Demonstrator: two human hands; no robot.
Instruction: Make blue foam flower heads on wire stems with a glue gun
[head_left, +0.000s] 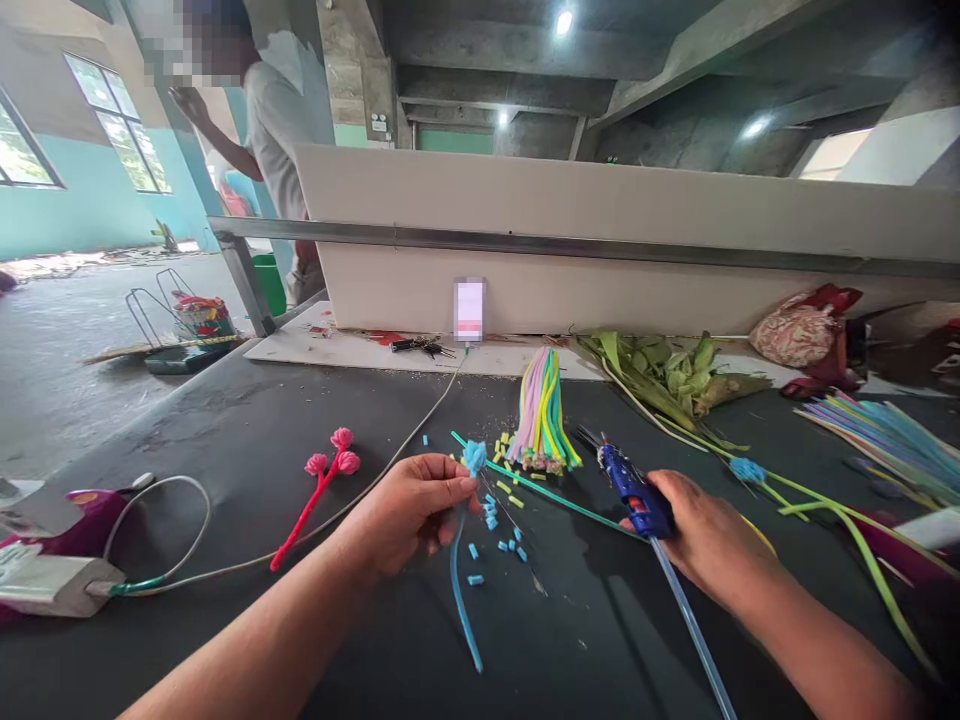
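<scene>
My left hand (pixel 424 505) is closed, thumb and fingers pinching a blue pipe cleaner flower (pixel 474 457) just under its fluffy head. A blue stem (pixel 460 590) hangs below the hand. My right hand (pixel 697 525) grips a blue hot glue gun (pixel 634 490), its nozzle pointing up and left, with a long clear glue stick (pixel 694 630) out of its back. The fingers on the handle are partly hidden. Between the hands lie several small blue cut pieces (pixel 491 518) and yellow ones (pixel 510 490). A green pipe cleaner (pixel 555 493) runs across the table toward the glue gun.
A bundle of pipe cleaners (pixel 541 410) lies ahead, a pink pipe cleaner stem with blossoms (pixel 319 490) at left. A phone (pixel 469 310) leans on the back panel; its cable (pixel 375 480) crosses to a power strip (pixel 56 585). Leaves (pixel 667 375) lie right. A person (pixel 281 130) stands beyond.
</scene>
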